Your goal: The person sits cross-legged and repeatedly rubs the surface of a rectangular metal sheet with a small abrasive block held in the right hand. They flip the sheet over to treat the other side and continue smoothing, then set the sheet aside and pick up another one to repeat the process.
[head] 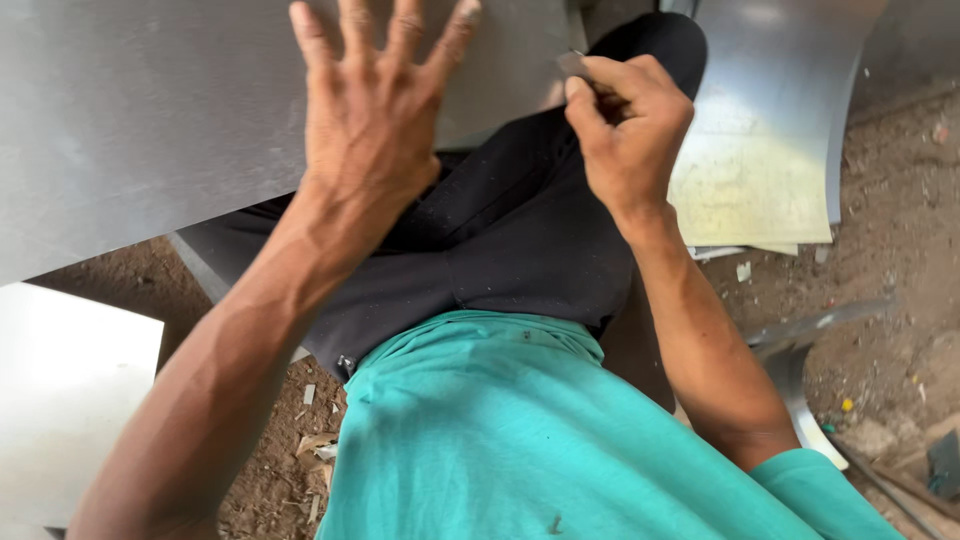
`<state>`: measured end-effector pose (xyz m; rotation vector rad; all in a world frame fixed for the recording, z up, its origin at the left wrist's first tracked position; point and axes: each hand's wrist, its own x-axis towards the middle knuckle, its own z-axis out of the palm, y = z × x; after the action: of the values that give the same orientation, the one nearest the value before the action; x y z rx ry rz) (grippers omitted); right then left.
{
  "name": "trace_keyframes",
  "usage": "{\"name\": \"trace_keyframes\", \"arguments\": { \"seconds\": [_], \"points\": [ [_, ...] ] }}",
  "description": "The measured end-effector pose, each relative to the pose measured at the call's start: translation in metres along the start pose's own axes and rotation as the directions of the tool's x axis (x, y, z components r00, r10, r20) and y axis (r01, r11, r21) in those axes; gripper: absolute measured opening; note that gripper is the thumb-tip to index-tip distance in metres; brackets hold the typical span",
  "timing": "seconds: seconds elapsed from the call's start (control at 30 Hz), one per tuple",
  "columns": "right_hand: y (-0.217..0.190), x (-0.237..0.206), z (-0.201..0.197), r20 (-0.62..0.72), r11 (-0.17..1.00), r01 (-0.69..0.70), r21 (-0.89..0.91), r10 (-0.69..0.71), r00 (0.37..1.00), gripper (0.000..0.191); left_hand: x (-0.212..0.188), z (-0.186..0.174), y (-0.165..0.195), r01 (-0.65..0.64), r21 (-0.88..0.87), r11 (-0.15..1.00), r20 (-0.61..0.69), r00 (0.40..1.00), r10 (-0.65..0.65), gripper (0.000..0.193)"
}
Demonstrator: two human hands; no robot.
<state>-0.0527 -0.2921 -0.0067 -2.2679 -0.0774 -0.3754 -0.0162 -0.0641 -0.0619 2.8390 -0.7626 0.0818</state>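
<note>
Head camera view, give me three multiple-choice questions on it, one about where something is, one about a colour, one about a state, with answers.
1. Where does the left hand rest?
A. on the grey metal sheet
B. on the dirt floor
C. on the shirt

2. What colour is the shirt?
A. red
B. teal green
C. white

3. How is the right hand held?
A. spread flat
B. hanging open
C. fingers pinched on a small grey piece

Answers: 1 A, the fingers lie splayed on the sheet. 2 B, the cloth shows teal green. 3 C, the fingertips close around the piece at the sheet's edge.
</note>
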Motion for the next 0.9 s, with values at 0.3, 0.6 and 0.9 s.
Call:
{"name": "trace_keyframes", "arguments": {
  "seconds": [0.3, 0.6, 0.9],
  "points": [
    [-0.011, -0.018, 0.048, 0.128, 0.981, 0.136, -0.141, -0.118, 0.985, 0.011, -0.001, -0.014, 0.004, 0.020, -0.035, 0.999, 0.081, 0.997, -0.017, 0.099],
    [0.038, -0.015, -0.020, 0.097, 0.898, -0.344, 0.274, 0.330, 0.939, 0.033, 0.000, -0.017, 0.004, 0.035, 0.029, 0.999, 0.007, 0.999, -0.035, 0.094],
    [-0.027, -0.017, 0.015, -0.030, 0.983, -0.179, 0.046, 0.180, 0.983, 0.017, 0.001, -0.003, 0.006, 0.044, 0.024, 0.999, 0.013, 0.999, -0.045, 0.094]
  ]
}}
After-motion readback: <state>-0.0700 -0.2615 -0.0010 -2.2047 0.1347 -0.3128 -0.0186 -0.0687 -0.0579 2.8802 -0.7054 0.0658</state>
